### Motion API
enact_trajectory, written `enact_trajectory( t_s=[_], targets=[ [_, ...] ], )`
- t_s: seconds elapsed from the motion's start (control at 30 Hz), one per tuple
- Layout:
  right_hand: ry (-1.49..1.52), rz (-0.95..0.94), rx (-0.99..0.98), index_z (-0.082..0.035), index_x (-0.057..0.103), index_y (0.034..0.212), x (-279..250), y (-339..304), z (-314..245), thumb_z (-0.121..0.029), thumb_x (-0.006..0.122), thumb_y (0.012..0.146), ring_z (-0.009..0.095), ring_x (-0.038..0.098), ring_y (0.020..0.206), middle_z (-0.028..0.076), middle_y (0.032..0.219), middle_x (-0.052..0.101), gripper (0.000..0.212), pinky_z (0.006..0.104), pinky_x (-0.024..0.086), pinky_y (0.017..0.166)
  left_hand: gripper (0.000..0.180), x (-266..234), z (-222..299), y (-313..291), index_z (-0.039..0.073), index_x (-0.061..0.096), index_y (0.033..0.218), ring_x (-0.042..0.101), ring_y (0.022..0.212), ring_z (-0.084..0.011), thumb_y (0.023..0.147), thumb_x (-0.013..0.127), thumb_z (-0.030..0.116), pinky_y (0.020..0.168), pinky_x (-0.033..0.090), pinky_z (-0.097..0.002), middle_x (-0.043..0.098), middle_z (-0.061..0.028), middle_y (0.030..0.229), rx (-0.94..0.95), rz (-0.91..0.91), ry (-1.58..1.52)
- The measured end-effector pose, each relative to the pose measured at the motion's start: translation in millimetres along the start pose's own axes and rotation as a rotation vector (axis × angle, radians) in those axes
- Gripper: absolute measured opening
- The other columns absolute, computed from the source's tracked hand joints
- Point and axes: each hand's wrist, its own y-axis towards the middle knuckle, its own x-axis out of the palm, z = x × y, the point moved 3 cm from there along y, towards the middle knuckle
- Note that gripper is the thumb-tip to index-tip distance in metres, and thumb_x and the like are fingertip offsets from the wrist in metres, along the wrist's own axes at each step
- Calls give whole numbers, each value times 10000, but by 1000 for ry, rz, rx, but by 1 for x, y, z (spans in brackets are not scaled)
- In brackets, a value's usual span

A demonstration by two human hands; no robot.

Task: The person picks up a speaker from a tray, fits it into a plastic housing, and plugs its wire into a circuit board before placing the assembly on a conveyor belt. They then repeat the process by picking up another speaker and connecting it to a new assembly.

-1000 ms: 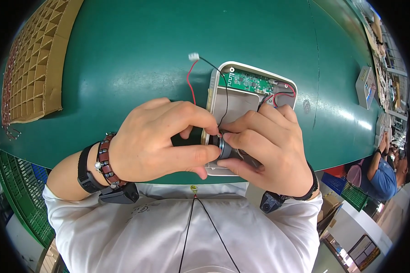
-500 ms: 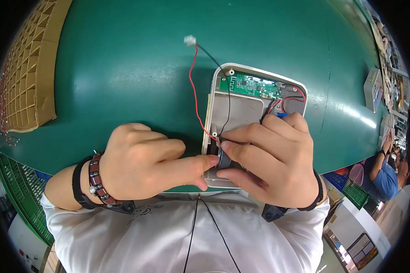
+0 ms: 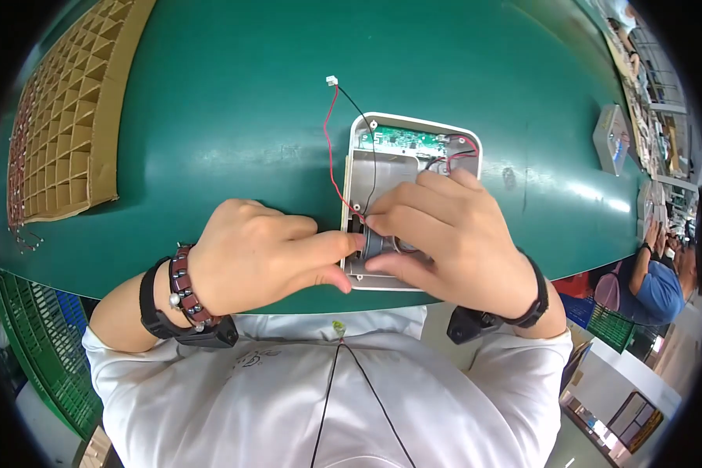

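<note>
A shallow light-grey plastic housing (image 3: pixel 421 122) lies open on the table in front of me. My right hand (image 3: pixel 456 234) pinches a small round dark-grey speaker (image 3: pixel 377 243) between fingers and thumb, low in the housing at its left side. From the left, my left hand (image 3: pixel 261 253) reaches its index finger over the housing wall, the tip against the speaker's edge. Its thumb is stretched out apart, the other fingers curled. Red and black wires (image 3: pixel 329 144) run from the speaker up to a white connector (image 3: pixel 332 80) beyond the housing. My right hand hides part of the housing's inside.
A green circuit board (image 3: pixel 402 139) sits along the housing's far end, with more wires at its right. On the left stands a divided cardboard box (image 3: pixel 78 148). A small carton (image 3: pixel 611 140) lies far right. A co-worker's arm (image 3: pixel 639 269) shows beyond the table edge.
The whole view has shifted, so the housing appears a little higher and further left. My right hand still pinches the speaker, and my left index finger still touches its edge.
</note>
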Motion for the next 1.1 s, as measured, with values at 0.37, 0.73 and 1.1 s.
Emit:
enact_trajectory(
  t_s=[0.37, 0.73, 1.1],
  targets=[
    [-148, 202, -99, -23, 607, 952, -41, 68, 4, -101, 719, 728, 253, 584, 754, 84, 826, 610, 263, 318, 456, 659, 322, -4, -1, 1, 137, 648, 983, 521, 489, -195, 783, 677, 388, 439, 408, -312, 519, -6, 617, 95, 46, 5],
    [393, 285, 117, -25, 555, 984, -44, 32, 16, -9, 685, 788, 104, 573, 755, 23, 805, 612, 236, 243, 434, 660, 192, -31, -10, 38, 37, 559, 1033, 426, 596, -53, 857, 627, 67, 533, 345, -215, 555, -2, 880, -380, 285, -550],
    [40, 596, -142, -73, 568, 1038, -35, -3, 24, -13, 716, 741, 115, 516, 753, 30, 897, 625, 338, 282, 388, 669, 93, -11, 6, 67, 46, 614, 794, 608, 630, -170, 847, 629, 120, 511, 417, -294, 622, -61, 678, -247, 203, -702]
  ],
)
